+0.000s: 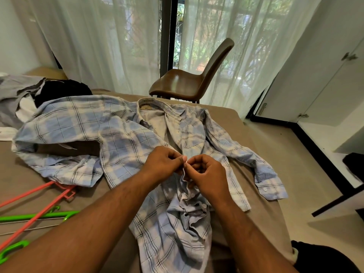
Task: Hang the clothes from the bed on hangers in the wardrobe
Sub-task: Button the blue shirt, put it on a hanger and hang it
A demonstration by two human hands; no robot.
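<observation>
Two bare forearms reach in from the near edge and meet over the middle of the bed [25,174]. Both hands are clamped on the same spot, the front edge of a blue-and-white checked shirt [122,134]. The left hand [163,164] pinches the fabric between thumb and forefinger. The right hand [206,174], touching it fingertip to fingertip, has its fingers curled round the button strip just beside. Whether a button sits between them cannot be told.

The shirt lies on its back on the brown bed cover, with its collar at the far side and its hem bunched near the camera. One sleeve is spread to the right and the other is folded over to the left.

Near left on the cover lie the hangers — a pink hanger [68,192] crossing a green hanger [49,214], with another green one [13,245] at the near edge. At far left sits a heap of grey clothes [15,91] and a black garment [63,89], touching the shirt's left sleeve.

Beyond the bed stands a brown chair [189,83] before sheer white curtains [98,36]. The white wardrobe [325,85] stands at the right with a door open — well apart from the shirt.
</observation>
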